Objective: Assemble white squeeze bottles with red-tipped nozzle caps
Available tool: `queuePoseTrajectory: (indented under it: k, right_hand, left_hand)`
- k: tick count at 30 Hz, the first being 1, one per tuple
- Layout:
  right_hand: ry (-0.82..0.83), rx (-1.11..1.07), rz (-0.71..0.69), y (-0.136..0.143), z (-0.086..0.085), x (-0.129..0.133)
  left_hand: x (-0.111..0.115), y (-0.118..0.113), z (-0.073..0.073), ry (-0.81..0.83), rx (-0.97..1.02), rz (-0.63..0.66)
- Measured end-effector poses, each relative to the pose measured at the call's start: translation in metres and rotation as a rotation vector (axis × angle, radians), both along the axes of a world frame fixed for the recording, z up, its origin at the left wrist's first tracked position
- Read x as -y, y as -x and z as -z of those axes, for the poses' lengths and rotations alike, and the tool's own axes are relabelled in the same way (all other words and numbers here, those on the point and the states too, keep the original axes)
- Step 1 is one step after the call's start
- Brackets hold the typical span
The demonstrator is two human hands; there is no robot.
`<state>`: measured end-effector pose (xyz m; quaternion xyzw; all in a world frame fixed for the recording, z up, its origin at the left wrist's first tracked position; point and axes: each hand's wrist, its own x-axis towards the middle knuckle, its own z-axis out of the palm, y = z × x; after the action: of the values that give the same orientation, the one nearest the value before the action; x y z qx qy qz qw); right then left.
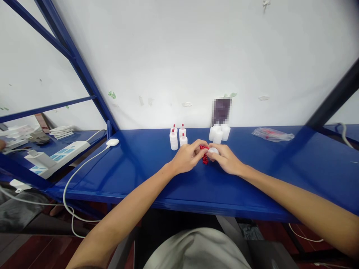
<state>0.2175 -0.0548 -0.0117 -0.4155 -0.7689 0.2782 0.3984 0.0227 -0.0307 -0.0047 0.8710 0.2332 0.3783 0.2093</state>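
We can read no lettering here: the dark panel (pixel 221 110) against the wall (pixel 174 52) is blurred into squares, and the pale blue parts of the white power strip (pixel 63 154) are too small for us to read. The worktop (pixel 134 170) is blue and glossy, with blue frame posts (pixel 84 74) at the left. The wall behind it is white, with some worn spots and faint green leaf marks (pixel 112 95). Below we see a dark red floor (pixel 267 228).

We count four capped bottles (pixel 174 142), white with red tips, standing upright in a close group on the left hand's side. Of the white containers (pixel 225 132) in front of the dark panel we count at least three; they overlap. One clear plastic bag (pixel 272 134) lies farther to the right, with something red in it.

Between our two hands is the white bottle (pixel 213 150), tilted, above the worktop. The fingers of our right hand (pixel 227 158) pinch it. Our left hand (pixel 188 157) has its fingers bent at the red pieces (pixel 205 160), just beside the bottle; we cannot tell if they grip one. These pieces are many and too small to count.
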Motion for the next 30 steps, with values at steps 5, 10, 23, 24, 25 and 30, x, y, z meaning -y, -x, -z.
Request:
queuePoseTrajectory:
  k: [5, 10, 23, 24, 25, 30]
  right_hand:
    - [-0.031, 0.023, -0.055, -0.003, -0.001, 0.000]
    - [-0.009, 0.049, -0.020, -0.001, -0.002, -0.001]
    - [-0.022, -0.086, 0.038, -0.001, 0.007, -0.009]
    - [-0.018, -0.096, 0.050, -0.001, 0.006, -0.009]
    - [-0.014, -0.097, 0.067, -0.002, 0.006, -0.010]
    - [-0.042, -0.065, 0.205, -0.001, 0.002, -0.009]
  left_hand:
    - [0.002, 0.002, 0.000, -0.009, -0.039, 0.020]
    - [0.003, 0.002, -0.001, -0.048, -0.125, 0.035]
    - [-0.007, -0.004, -0.004, 0.242, 0.287, -0.089]
    - [-0.011, -0.001, -0.008, 0.219, 0.338, -0.196]
    - [-0.016, 0.004, -0.013, 0.184, 0.367, -0.307]
    - [-0.031, 0.025, -0.025, 0.028, 0.204, -0.614]
